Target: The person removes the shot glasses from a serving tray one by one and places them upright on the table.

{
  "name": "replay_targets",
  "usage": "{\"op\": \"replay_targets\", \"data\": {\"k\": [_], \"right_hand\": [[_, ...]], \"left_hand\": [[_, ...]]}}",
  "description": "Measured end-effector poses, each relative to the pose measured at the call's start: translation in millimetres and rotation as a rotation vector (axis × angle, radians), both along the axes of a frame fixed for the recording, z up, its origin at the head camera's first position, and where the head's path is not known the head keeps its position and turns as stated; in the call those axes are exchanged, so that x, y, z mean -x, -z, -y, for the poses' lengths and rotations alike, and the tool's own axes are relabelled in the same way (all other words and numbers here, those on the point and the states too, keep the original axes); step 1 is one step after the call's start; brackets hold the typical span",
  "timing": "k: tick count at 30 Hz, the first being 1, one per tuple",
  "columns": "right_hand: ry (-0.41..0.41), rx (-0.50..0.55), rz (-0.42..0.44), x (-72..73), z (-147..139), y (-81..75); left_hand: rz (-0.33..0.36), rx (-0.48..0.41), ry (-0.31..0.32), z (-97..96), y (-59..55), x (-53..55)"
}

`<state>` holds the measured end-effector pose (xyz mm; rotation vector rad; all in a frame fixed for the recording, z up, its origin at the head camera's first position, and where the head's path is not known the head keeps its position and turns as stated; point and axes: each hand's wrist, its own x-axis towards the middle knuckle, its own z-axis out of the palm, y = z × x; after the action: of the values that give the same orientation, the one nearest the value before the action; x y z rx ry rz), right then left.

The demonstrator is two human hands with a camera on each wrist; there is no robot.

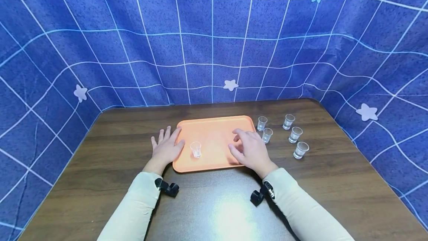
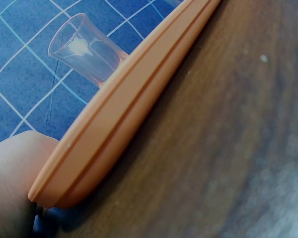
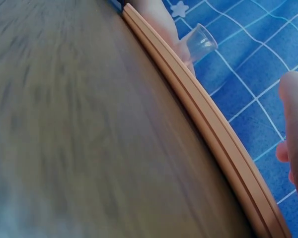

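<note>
An orange tray [image 1: 214,140] lies on the wooden table, with one small clear shot glass [image 1: 196,150] upright on its left part. My left hand [image 1: 166,148] rests at the tray's left edge, fingers spread; in the left wrist view the thumb side lies against the rim. Over the tray's right part is my right hand [image 1: 251,148], its fingers loosely bent and nothing between them. Two shot glasses, a far one [image 1: 262,123] and a nearer one [image 1: 267,135], stand just beyond the tray's right edge, close to the right hand.
Farther right, three more shot glasses stand in a slanting row: the back one [image 1: 289,121], the middle one [image 1: 295,135] and the front one [image 1: 301,150]. A blue gridded cloth [image 1: 200,47] hangs behind and around the table [image 1: 127,144].
</note>
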<state>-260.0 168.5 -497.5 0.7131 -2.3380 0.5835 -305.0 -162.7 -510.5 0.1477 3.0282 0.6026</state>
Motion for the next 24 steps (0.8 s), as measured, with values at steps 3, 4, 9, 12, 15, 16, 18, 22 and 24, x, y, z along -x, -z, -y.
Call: {"op": "replay_targets", "data": {"k": [3, 4, 9, 12, 15, 16, 18, 22, 24], "right_hand": [[-0.013, 0.004, 0.014, 0.0, 6.7, -0.6], [-0.018, 0.004, 0.02, 0.2, 9.1, -0.4], [-0.043, 0.0, 0.04, -0.1, 20.3, -1.8], [-0.049, -0.003, 0.049, 0.2, 26.6, -2.1], [-0.058, -0.004, 0.06, 0.8, 32.8, -2.2], [-0.06, -0.005, 0.065, 1.2, 34.8, -2.0], [-0.065, -0.008, 0.075, 1.8, 38.8, -1.6], [-0.079, -0.016, 0.087, 2.5, 46.7, -1.1], [-0.086, -0.019, 0.091, 2.6, 50.6, -1.1]], "left_hand": [[0.001, -0.002, 0.0, 0.1, -0.3, -0.4], [0.001, -0.001, 0.001, 0.2, -0.5, -0.5], [0.006, 0.001, 0.001, -0.4, -1.0, -0.6], [0.008, -0.001, 0.002, -0.6, -1.7, -0.6], [0.01, -0.002, 0.001, -0.9, -2.1, -0.3], [0.011, -0.001, 0.002, -0.9, -2.2, -0.1], [0.015, 0.002, 0.0, -0.9, -1.9, 0.3], [0.019, 0.011, -0.001, -0.3, -0.9, 0.8], [0.02, 0.011, -0.002, 0.0, -0.7, 0.8]]}}
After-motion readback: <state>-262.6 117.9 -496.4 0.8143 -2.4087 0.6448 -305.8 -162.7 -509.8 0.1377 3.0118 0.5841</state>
